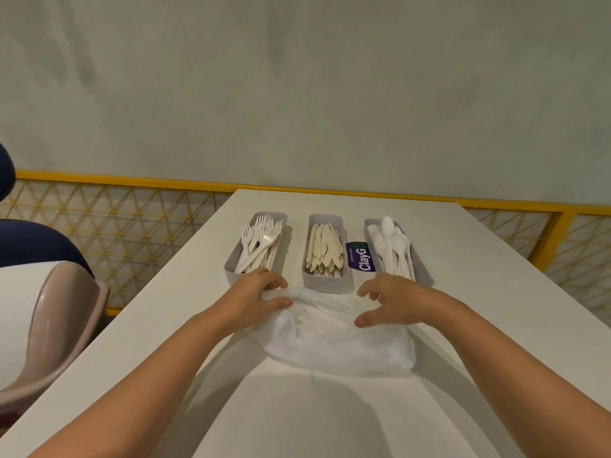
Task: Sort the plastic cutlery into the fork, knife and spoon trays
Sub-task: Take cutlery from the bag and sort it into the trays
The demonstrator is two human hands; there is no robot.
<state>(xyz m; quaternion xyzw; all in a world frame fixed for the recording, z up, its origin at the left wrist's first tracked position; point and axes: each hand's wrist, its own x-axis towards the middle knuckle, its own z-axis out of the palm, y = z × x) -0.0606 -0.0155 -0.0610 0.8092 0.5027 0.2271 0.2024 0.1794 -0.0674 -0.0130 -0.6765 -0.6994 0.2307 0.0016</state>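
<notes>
While the left hand (261, 289) pinches the far-left edge of the white plastic bag (337, 342), the right hand (393, 302) hovers released over its far-right edge. Bag is thin, crumpled, long axis left-right; contents not discernible. Just beyond it stand the filled fork tray (230, 272), knife tray (327, 285) and spoon tray (420, 266).

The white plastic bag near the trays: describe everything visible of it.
The white plastic bag lies crumpled on the white table, just nearer than the three grey trays. Thin, creased, slightly translucent film; contents not discernible. The left hand pinches its far left edge; the right hand, fingers spread, is over its right side, contact unclear.
</notes>
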